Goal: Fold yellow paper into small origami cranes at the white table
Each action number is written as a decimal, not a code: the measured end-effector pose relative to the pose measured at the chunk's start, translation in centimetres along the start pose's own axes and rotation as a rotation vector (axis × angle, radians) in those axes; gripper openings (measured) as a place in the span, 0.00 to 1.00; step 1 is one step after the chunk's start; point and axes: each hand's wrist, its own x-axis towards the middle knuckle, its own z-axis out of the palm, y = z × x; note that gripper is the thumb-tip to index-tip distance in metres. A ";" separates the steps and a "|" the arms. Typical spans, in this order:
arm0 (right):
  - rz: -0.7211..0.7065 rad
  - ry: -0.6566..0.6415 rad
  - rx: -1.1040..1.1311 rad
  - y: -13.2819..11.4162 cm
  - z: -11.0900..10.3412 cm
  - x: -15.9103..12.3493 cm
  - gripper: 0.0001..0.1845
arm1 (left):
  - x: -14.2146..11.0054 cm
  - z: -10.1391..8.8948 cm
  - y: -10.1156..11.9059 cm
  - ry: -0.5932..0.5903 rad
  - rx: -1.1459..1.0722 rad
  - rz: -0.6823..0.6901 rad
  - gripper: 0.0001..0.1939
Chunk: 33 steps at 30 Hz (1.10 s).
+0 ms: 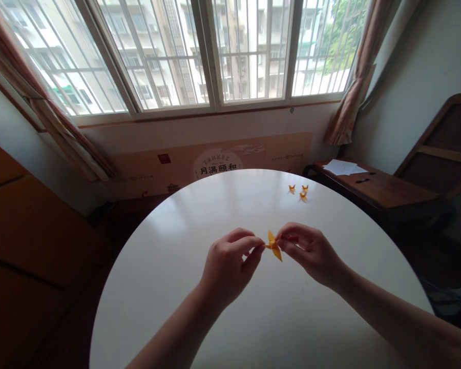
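- The yellow paper bird [273, 245] is being held over the bench, near its middle, one wing [271, 236] pointing toward 12 o'clock and the other toward 5; whether its underside is touching the top, I cannot tell.
- The left hand [226, 262] is gripping a thin point at the bird's 9 o'clock, its fingers closed in a pinch; pressing too hard there could be crushing or bending that tip.
- The right hand [310, 251] is pinching the bird's 3 o'clock side, fingers closed on the paper; where exactly they are meeting it is too small to tell.
- With both hands holding opposite ends, an uneven pull toward 9 and 3 o'clock could be tearing the paper or opening its folds.
- The wings are standing free between the hands, so a slipping fingertip could be creasing one.
- The white bench [230, 323] is looking smooth, so a dropped bird would likely be sliding.
- Three small folded birds [303, 197] are sitting near the bench's 1 o'clock, well apart from the hands; a careless reach that way could be tipping them or sweeping them over the edge.
- The wide window [249, 56] is lying toward 12 o'clock; any draught from there could be shifting such light paper.
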 end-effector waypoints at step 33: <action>0.410 0.113 0.713 -0.3 1.2 -0.1 0.09 | -0.7 0.8 1.7 0.129 0.029 -0.036 0.08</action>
